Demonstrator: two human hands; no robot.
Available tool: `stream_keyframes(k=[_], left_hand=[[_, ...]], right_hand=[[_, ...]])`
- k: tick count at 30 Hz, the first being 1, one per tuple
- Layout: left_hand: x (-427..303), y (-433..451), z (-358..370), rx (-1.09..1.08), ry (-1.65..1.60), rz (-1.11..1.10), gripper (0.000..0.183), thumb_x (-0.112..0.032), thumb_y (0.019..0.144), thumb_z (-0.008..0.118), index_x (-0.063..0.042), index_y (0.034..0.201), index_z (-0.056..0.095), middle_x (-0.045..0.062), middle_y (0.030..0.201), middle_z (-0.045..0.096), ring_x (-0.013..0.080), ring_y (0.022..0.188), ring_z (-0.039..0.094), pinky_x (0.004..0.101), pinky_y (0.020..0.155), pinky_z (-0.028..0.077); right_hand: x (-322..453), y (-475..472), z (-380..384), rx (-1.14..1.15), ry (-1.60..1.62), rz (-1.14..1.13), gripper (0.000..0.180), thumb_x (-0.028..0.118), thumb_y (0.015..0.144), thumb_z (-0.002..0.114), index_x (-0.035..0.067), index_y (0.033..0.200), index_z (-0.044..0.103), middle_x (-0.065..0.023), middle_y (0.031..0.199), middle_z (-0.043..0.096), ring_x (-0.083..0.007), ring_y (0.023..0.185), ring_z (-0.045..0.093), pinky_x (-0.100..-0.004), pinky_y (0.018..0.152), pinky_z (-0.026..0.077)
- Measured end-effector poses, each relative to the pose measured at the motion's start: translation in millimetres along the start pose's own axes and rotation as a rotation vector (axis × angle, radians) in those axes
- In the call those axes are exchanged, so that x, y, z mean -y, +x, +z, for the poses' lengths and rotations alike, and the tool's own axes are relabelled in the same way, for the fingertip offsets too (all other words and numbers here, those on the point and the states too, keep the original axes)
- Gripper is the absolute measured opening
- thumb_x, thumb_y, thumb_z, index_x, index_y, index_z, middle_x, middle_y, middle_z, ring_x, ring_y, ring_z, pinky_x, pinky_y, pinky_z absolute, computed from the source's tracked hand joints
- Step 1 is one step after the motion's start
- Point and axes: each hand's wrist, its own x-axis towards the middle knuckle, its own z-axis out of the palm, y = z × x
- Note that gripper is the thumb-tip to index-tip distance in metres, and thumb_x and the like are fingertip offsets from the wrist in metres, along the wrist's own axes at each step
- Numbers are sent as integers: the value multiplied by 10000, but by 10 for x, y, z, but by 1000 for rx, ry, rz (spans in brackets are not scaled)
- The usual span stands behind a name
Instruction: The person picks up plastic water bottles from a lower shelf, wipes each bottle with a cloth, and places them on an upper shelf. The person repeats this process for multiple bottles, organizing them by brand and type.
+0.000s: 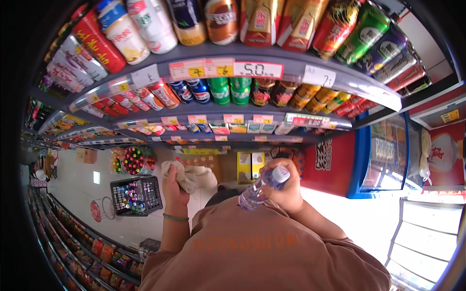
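My left hand (pixel 176 185) grips a crumpled off-white cloth (pixel 201 175), part of which hangs to the right of the fingers. In my right hand (pixel 287 192) is a clear plastic bottle (pixel 253 192) with a white cap and a purplish tint. The bottle is tilted, its cap up and to the right, its base close to my shirt front. Both hands are apart, held in front of my chest below the drink shelves. The top shelf (pixel 218 54) carries cartons, bottles and cans; a lower shelf (pixel 233 118) holds rows of cans.
A black plastic crate (pixel 153 194) with several bottles stands on the floor at left, beside a round wire stand (pixel 103 210). Wrapped bottles (pixel 134 162) and a yellow box (pixel 240 169) sit near the shelf base. A blue-framed chest freezer (pixel 358 156) is at right; snack shelves (pixel 87 251) run along the left.
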Motion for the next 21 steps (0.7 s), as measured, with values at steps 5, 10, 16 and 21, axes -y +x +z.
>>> stream_keyframes(k=[5, 10, 16, 21], left_hand=[[14, 79, -41, -127, 13, -13, 229, -176, 960, 558, -66, 1159, 535, 72, 1086, 590, 222, 995, 599, 374, 841, 516], [-74, 102, -66, -58, 60, 105, 142, -192, 954, 578, -84, 1042, 551, 55, 1011, 574, 200, 951, 597, 349, 800, 520], [-93, 2, -26, -78, 378, 209, 156, -60, 893, 617, -73, 1041, 571, 55, 1000, 602, 162, 925, 599, 317, 802, 512], [-144, -127, -106, -207, 397, 337, 267, 88, 775, 564, -58, 998, 554, 58, 948, 606, 158, 869, 593, 290, 791, 481]], right_hand=[[-93, -73, -347, -162, -77, -5, 525, -51, 668, 714, 27, 1118, 454, -102, 1036, 604, -173, 982, 597, -316, 877, 489], [-115, -118, -558, -267, -20, -26, 546, 15, 691, 767, 55, 1149, 473, -83, 1069, 560, -218, 984, 586, -348, 872, 478], [-152, -77, -677, -260, -9, -16, 558, -6, 676, 775, 51, 1139, 469, -92, 1052, 568, -206, 996, 596, -340, 886, 495], [-245, 28, -637, -201, 8, 34, 565, -46, 663, 754, 48, 1141, 470, -91, 1052, 567, -205, 1003, 602, -341, 887, 497]])
